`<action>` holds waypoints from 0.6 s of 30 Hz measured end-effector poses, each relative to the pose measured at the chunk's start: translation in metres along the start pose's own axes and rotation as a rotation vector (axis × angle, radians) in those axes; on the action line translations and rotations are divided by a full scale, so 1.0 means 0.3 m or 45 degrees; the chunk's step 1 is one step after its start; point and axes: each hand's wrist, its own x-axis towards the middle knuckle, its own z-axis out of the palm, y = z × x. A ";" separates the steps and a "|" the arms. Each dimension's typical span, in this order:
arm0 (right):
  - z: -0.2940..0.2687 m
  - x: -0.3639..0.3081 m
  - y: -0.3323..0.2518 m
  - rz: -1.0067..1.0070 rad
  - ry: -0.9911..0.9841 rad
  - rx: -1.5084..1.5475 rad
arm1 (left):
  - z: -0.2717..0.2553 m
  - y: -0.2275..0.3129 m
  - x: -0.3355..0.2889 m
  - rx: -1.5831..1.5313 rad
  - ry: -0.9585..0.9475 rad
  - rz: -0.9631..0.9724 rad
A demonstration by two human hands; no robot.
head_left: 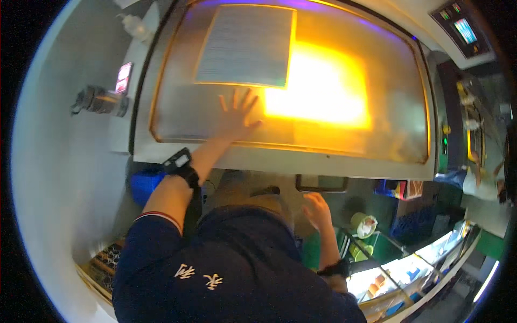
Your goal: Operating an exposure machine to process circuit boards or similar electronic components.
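The left hand [236, 114] reaches over the table [194, 116], its fingers fanned apart and nothing in its grasp. Its fingertips point at the near edge of the grey panel [245, 46], just short of it. Such a spread suits steadying or feeling a flat thing rather than pinching it, I judge, though blur hides whether the palm touches the surface. The panel sits toward the far left of the table, angled a little; I cannot tell whether it lies on top or shows beneath a clear cover.

The right hand [318, 211] hangs below the table's front edge, fingers half bent, with nothing visible in it. Whether its fingertips meet I cannot tell. It is probably held back there so that it stays off the surface while the other arm stretches out.

A yellow-white glare [323, 86] fills the middle of the table beside the panel and washes out whatever is under it. The phone [123, 78] and the jar [99, 102] stand off to the left, outside the rim, presumably to leave the surface free yet within reach. The screen [465, 30] is at the far right corner, likely set there to be read from the front. A co-worker [482, 180] is well apart, on the right
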 end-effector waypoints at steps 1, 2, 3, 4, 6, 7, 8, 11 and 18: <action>0.007 0.048 0.057 0.089 -0.034 -0.090 | 0.006 -0.009 0.002 0.044 -0.008 -0.021; -0.003 0.114 0.106 0.034 0.015 -0.035 | 0.010 -0.001 0.008 0.067 -0.021 -0.025; -0.020 0.161 0.165 -0.015 0.062 0.020 | 0.010 0.000 0.008 0.066 -0.013 -0.014; -0.010 0.190 0.291 -0.002 0.134 -0.162 | 0.001 0.007 0.013 0.061 0.000 0.006; -0.021 0.314 0.426 0.356 -0.179 -0.402 | -0.017 0.034 0.033 0.071 -0.088 0.005; -0.060 0.363 0.494 0.498 -0.435 -0.489 | -0.003 0.065 0.045 0.024 -0.006 0.037; -0.065 0.327 0.611 0.595 -0.404 -0.397 | 0.018 0.089 0.064 -0.035 0.044 0.036; 0.017 0.138 0.667 0.618 0.347 1.478 | 0.051 0.037 0.028 -0.016 0.065 -0.034; 0.012 0.397 0.555 0.766 0.545 0.842 | -0.048 0.060 0.011 -0.072 -0.009 -0.059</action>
